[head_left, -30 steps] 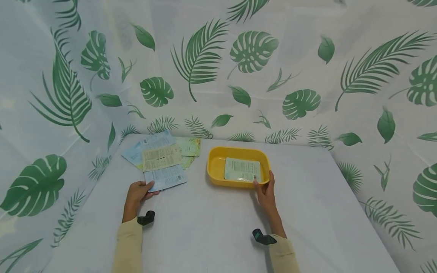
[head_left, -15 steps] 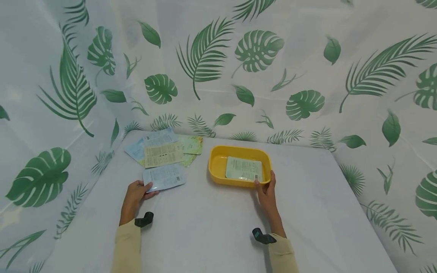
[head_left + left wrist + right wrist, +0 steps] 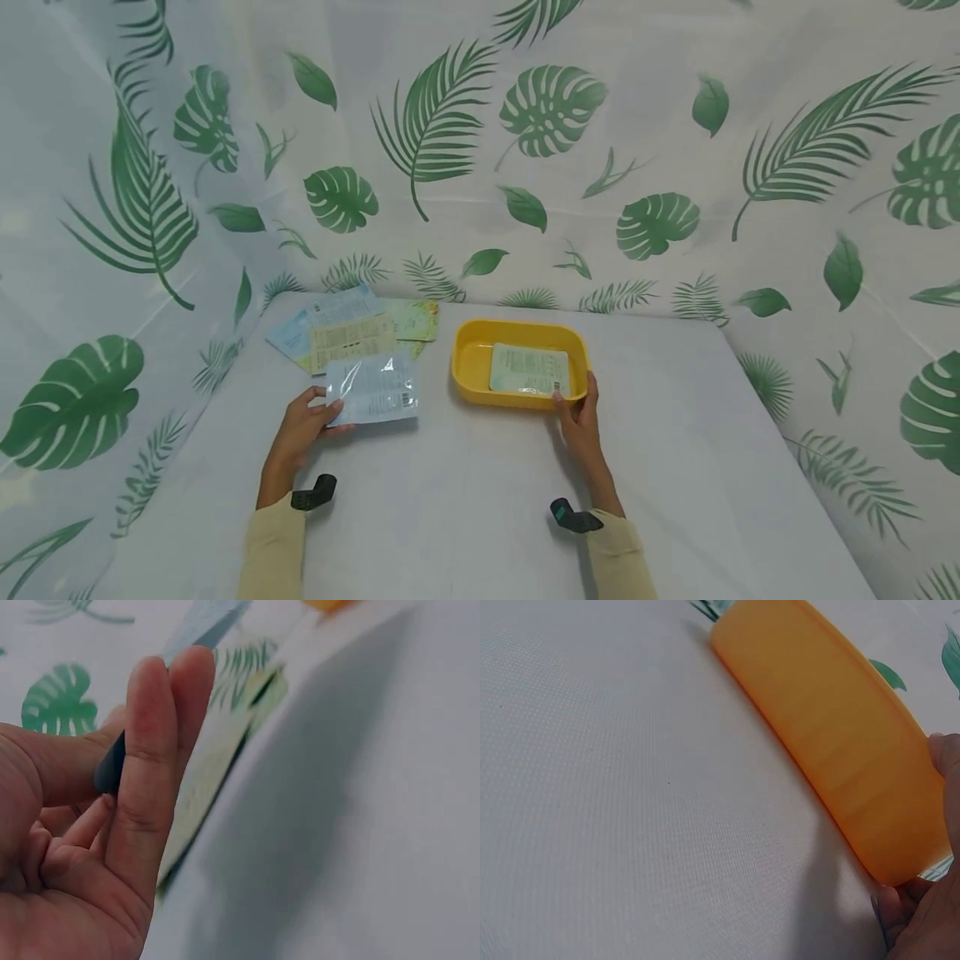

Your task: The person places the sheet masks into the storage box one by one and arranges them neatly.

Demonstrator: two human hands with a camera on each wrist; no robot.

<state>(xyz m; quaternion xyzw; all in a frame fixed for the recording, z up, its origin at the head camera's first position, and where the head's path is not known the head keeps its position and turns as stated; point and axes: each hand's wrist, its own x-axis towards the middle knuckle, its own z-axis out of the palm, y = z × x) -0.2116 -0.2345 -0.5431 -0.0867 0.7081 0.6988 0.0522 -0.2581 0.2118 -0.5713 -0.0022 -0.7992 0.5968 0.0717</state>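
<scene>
1. Head view: from above and behind my left hand (image 3: 300, 425) and right hand (image 3: 582, 429), facing forward and down; farthest off, taking in the leaf-print cloth (image 3: 558, 108) beyond them.
2. Left wrist view: close up, tilted, facing past my left fingers (image 3: 150, 712); shares with the head view that hand and a sliver of yellow tray (image 3: 472, 392).
3. Right wrist view: close, low, tilted, my right fingers (image 3: 946, 754) at its right edge; shares with the head view the tray's near wall.

We look into a screened-off corner, a makeshift booth: white sheeting (image 3: 660, 50) printed with green leaves (image 3: 659, 225) closes in a white-topped desk (image 3: 450, 492) on the left, right and far side. We cannot tell the building's kind.
</scene>
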